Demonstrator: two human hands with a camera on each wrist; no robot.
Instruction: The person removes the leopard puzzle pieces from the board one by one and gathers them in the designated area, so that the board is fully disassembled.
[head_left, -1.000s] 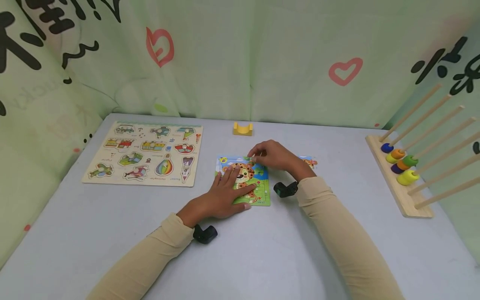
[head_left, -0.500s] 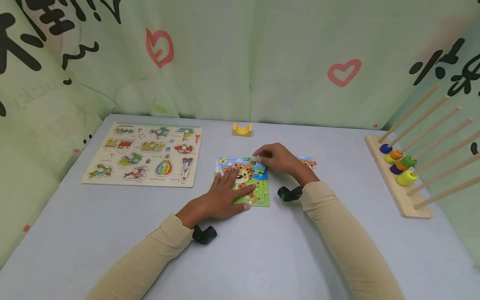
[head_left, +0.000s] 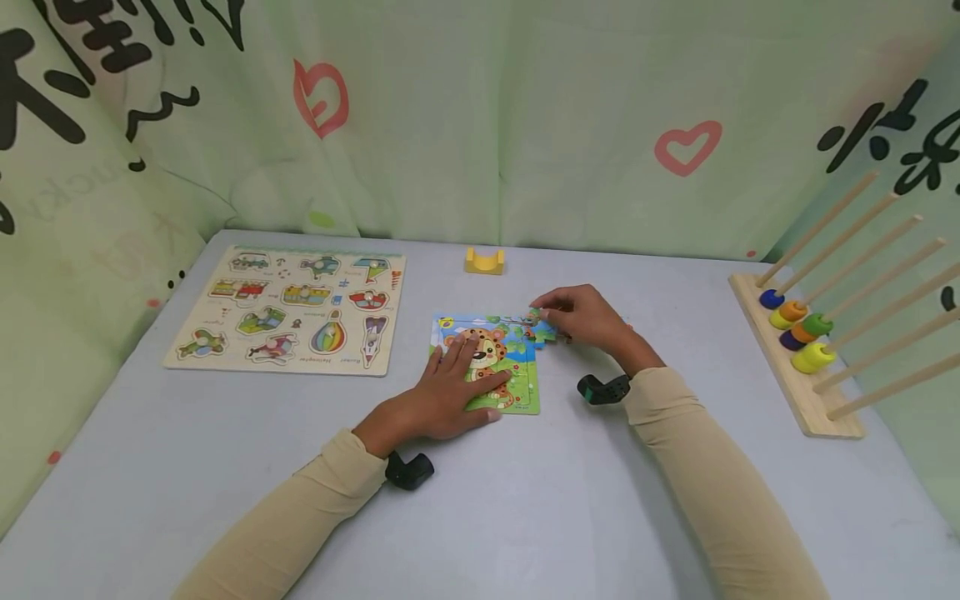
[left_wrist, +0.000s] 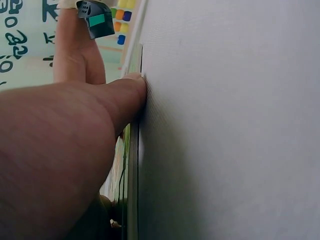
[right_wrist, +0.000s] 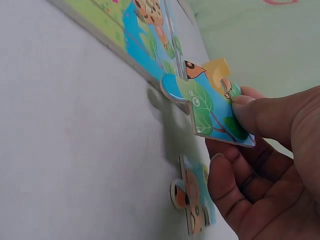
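Two bare hands work at the centre of the head view, on a pale table (head_left: 480, 533) backed by a green curtain (head_left: 577, 108). The left hand (head_left: 450, 404) lies with its fingers spread over the leopard jigsaw puzzle (head_left: 521, 387), just below the middle of the frame. At the puzzle's upper right corner, the right hand (head_left: 585, 318) pinches a blue-and-green jigsaw piece (head_left: 545, 335). A black wrist camera sits at each beige cuff. A transport peg puzzle (head_left: 270, 321) lies at left, a yellow cradle-shaped block (head_left: 484, 262) stands at upper centre, and a wooden rod rack (head_left: 810, 404) with coloured rings (head_left: 813, 357) fills the right edge. In the left wrist view, the left hand's thumb reaches from the left side to the puzzle's edge, near upper centre; from here I cannot tell how its other fingers lie. The right hand's wrist shows at upper left, and bare table takes up the right half. In the right wrist view, thumb and fingers pinch the leaf-printed piece right of centre, tilted and clear of the tabletop. The puzzle runs across the upper left; whether the piece touches it is unclear. A second jigsaw piece (right_wrist: 195, 197) lies at lower centre, below the held one.
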